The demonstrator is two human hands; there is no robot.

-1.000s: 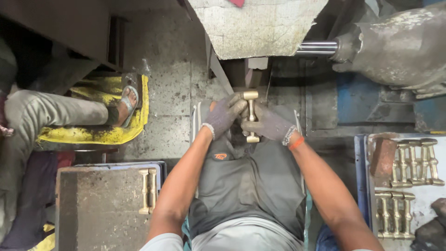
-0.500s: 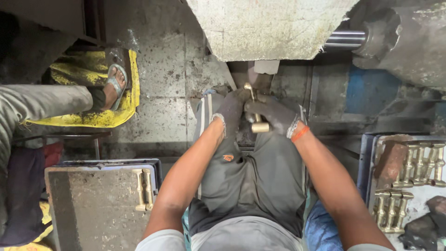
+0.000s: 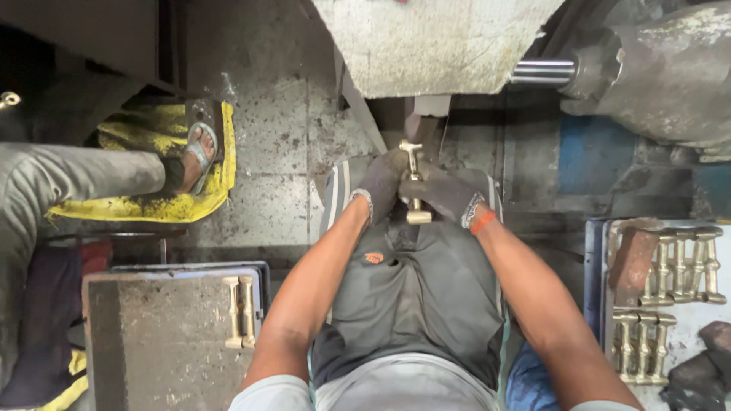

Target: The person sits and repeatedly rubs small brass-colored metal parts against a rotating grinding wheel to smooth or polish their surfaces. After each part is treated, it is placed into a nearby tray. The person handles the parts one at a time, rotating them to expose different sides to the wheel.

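A brass bar-shaped fitting [image 3: 415, 179] with flanged ends stands roughly upright in front of me, just below a grey machine block [image 3: 434, 42]. My left hand [image 3: 379, 183], in a dark glove, grips it from the left. My right hand [image 3: 442, 196], also gloved with an orange wrist cuff, grips it from the right. Both hands are over my lap, and the fitting's top end nearly touches the small metal part [image 3: 424, 122] under the block.
A tray [image 3: 689, 335] at the right holds several brass fittings [image 3: 685, 262] in rows. Two more fittings [image 3: 240, 310] lie on a grey metal box [image 3: 164, 335] at the lower left. Another person's leg and sandalled foot [image 3: 196, 152] rest on a yellow cloth [image 3: 145, 205]. A steel shaft [image 3: 544, 71] sticks out upper right.
Both hands have carried the brass fitting forward toward the machine block and turned it more upright. My head view has shifted slightly.
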